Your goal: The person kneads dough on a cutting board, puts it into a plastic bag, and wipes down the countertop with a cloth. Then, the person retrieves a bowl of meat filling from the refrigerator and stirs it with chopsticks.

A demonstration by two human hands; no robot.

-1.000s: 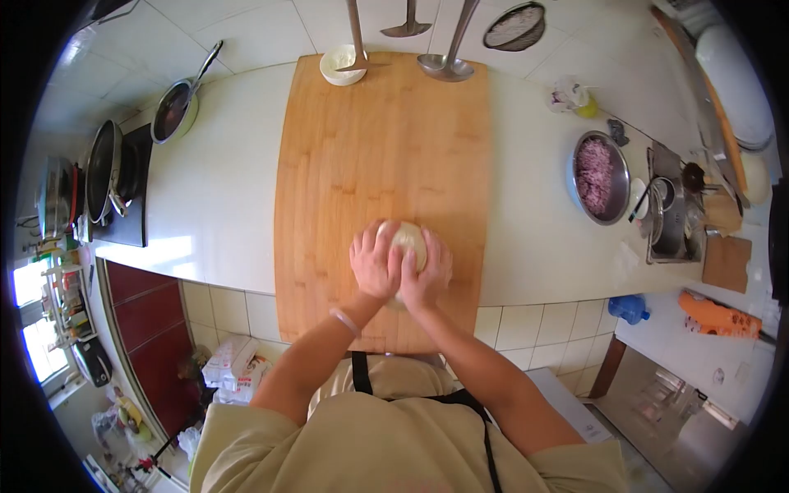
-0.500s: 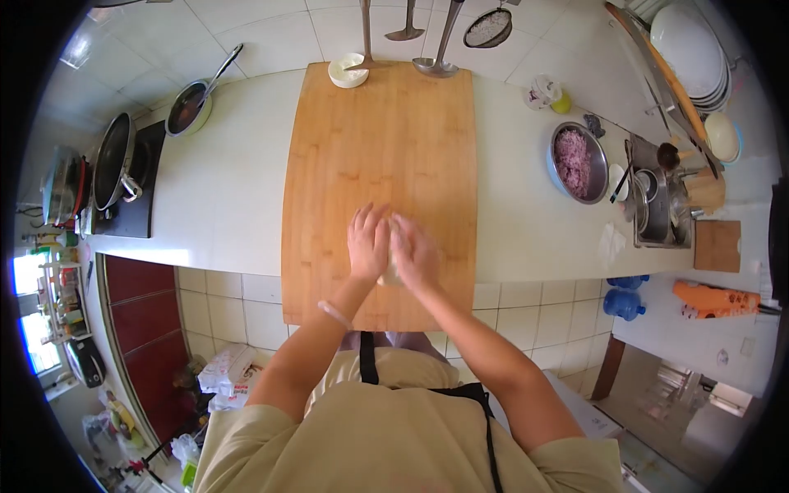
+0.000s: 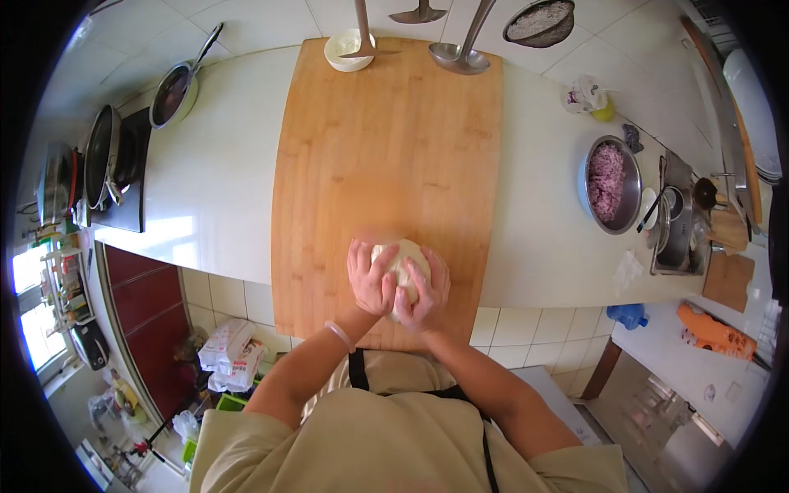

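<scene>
A pale lump of dough [image 3: 401, 258] rests on the wooden board [image 3: 386, 140], near the edge closest to my body. My left hand [image 3: 370, 276] wraps its left side, fingers curled over the top. From the other side, my right hand [image 3: 427, 286] grips the dough with bent fingers. Both thumbs come close together over the middle. The underside of the dough is hidden, and parts of its sides are covered by my palms.
At the board's far edge sits a small white bowl [image 3: 339, 51], with a ladle [image 3: 460, 57] hanging nearby. A metal bowl of purplish chopped food [image 3: 606, 182] stands right, before the sink [image 3: 680, 246]. Pans [image 3: 102, 156] are on the stove at left.
My hands have gone from being close together over the dough to cupping it from both sides, so more dough shows. The camera view has shifted, and the board looks larger.
</scene>
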